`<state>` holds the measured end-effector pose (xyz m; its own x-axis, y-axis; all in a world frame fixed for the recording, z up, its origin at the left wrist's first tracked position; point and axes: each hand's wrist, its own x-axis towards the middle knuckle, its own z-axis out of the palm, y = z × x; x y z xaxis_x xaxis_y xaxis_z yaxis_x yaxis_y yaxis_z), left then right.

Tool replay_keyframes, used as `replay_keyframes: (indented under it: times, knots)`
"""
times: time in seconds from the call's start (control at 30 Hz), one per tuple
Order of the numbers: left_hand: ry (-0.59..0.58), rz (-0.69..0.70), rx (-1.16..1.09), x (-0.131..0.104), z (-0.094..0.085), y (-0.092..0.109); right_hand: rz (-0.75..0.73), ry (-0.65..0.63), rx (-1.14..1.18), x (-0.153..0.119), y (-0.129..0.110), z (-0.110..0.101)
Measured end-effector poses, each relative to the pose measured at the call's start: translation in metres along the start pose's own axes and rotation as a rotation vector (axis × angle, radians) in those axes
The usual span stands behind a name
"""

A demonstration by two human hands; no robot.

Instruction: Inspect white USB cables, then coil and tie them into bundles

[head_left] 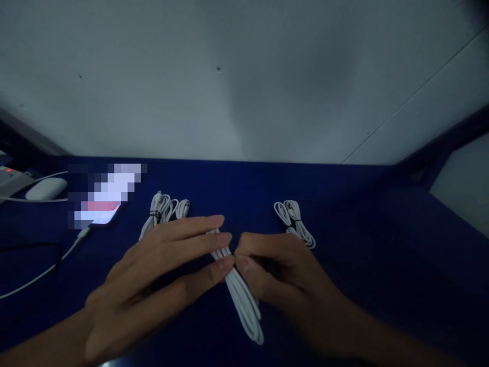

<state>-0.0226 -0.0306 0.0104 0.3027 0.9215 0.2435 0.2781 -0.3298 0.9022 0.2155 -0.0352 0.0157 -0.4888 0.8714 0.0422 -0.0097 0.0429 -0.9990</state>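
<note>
1 bundle [242,306], left hand [147,278] and right hand [292,272] clamped on it (partly hiding other cables [164,206]).

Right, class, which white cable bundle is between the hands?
The nearest cable bundle, slanting between the left hand and the right hand. The other bundles lie farther back on the blue table.

This looks like a small workstation, office or workshop being unclear, as shown by the blue desk [233,186] beneath the fingers [191,246], a pale panel wall [153,76] beyond them, tied white cables [165,208] just past them on either side, and a plugged-in phone [104,218] and red-lit box [11,179] to their left.
</note>
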Motion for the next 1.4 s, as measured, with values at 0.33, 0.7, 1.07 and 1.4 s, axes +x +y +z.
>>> replay_keyframes:
  times: [0.33,0.7,1.07,1.4]
  knots:
    - [-0.029,0.181,0.113,0.003,0.001,-0.007,0.034,-0.034,0.073,0.005,0.004,-0.003]
    - [-0.003,0.021,-0.138,0.008,0.013,-0.007,-0.072,-0.002,-0.09,0.004,0.008,0.0]
    - [-0.25,-0.486,-0.601,0.016,0.011,-0.023,-0.348,0.073,-0.319,0.008,0.022,-0.001]
    - [-0.265,-0.414,-0.658,0.019,0.008,-0.014,-0.36,0.114,-0.355,0.007,0.017,0.001]
